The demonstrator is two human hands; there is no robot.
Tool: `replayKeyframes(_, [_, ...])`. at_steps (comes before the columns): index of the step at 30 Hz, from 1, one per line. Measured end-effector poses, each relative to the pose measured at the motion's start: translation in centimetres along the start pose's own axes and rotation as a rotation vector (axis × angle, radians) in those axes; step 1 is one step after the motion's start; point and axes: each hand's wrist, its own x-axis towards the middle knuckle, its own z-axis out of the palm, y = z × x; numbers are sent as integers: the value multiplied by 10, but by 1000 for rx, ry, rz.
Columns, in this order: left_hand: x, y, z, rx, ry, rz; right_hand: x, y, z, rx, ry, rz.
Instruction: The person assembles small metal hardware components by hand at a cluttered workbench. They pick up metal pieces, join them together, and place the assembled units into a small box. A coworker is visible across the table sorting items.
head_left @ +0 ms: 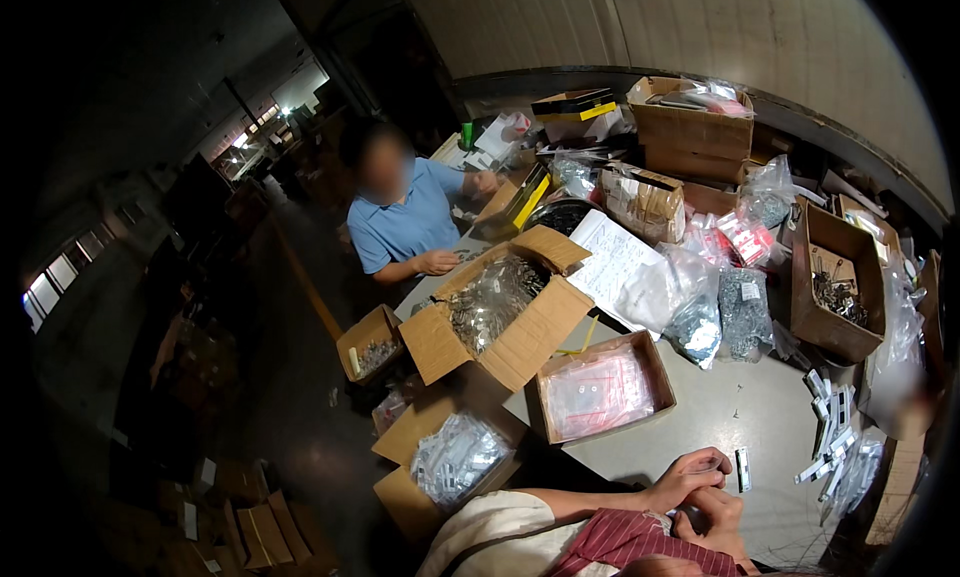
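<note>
At the near edge of the table, my left hand [692, 477] reaches in from the left with curled fingers. My right hand [714, 517] is just below, touching or nearly touching it, its fingers bent inward too. Whatever lies between the fingers is too small or too hidden to make out. Just right of the hands, a small silver metal piece with a dark slot [742, 470] lies on the grey table [720, 417]. Farther right is a loose pile of similar silver metal pieces [828, 427], with clear plastic bags [858, 474] beside it.
A shallow carton of clear bags [600, 389] stands ahead of my hands. Beyond it is a large open carton [530, 332] of bagged parts; a carton of packed pieces [458, 457] is at left. Bagged hardware [742, 307] and a brown bin [838, 282] stand right. A co-worker [408, 212] sits across.
</note>
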Motion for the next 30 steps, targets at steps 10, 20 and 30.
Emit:
replayKeyframes(10, [1, -3, -3, 4, 1, 5, 0, 7, 8, -65, 76, -25])
replayKeyframes(20, [10, -14, -8, -42, 33, 11, -6, 18, 4, -20, -1, 60])
replayKeyframes(30, [16, -11, -11, -68, 57, 15, -2, 13, 9, 6, 25, 139])
